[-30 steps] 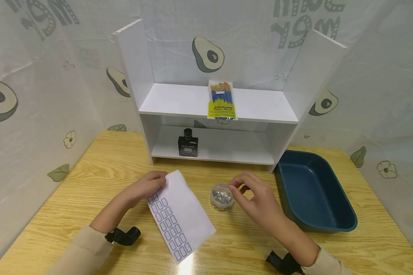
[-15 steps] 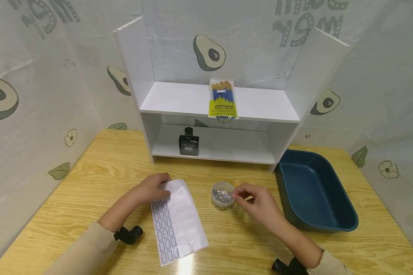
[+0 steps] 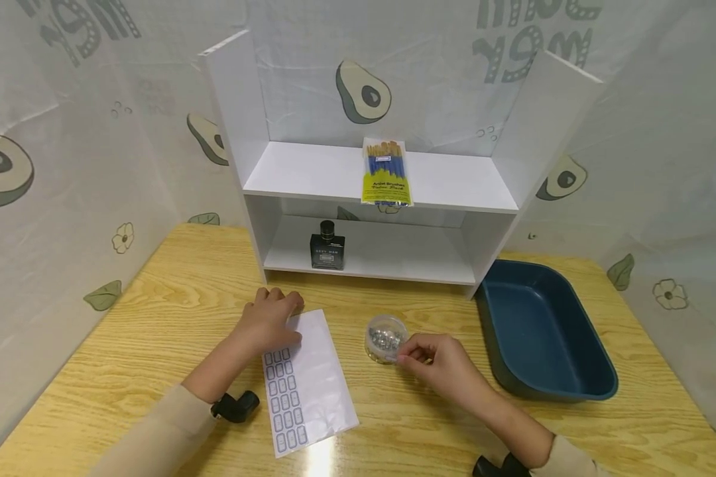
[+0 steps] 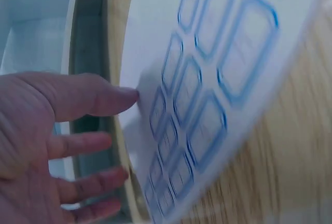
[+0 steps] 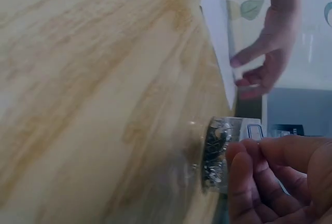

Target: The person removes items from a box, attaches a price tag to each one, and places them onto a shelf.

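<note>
A white sheet of blue-bordered label stickers (image 3: 316, 384) lies on the table. My left hand (image 3: 268, 323) is at its upper left corner, fingers spread and thumb at the sheet's edge. The left wrist view shows the thumb (image 4: 98, 97) touching the paper, the other fingers apart from it. Between thumb and fingertips my right hand (image 3: 444, 363) pinches one small label sticker (image 5: 255, 131). It is beside a round clear tub (image 3: 385, 336) with a pale lid and small silvery pieces inside. Whether the sticker touches the tub, I cannot tell.
Behind stands a white shelf unit (image 3: 310, 169). A pack of artist brushes (image 3: 385, 175) leans on its upper shelf, and a black perfume bottle (image 3: 327, 248) stands below; both bear a label. At right sits a dark blue bin (image 3: 543, 331).
My right hand has lowered the sticker to the tub's near right side. The sheet has turned and settled on the table, and the left hand's fingers have opened off it.
</note>
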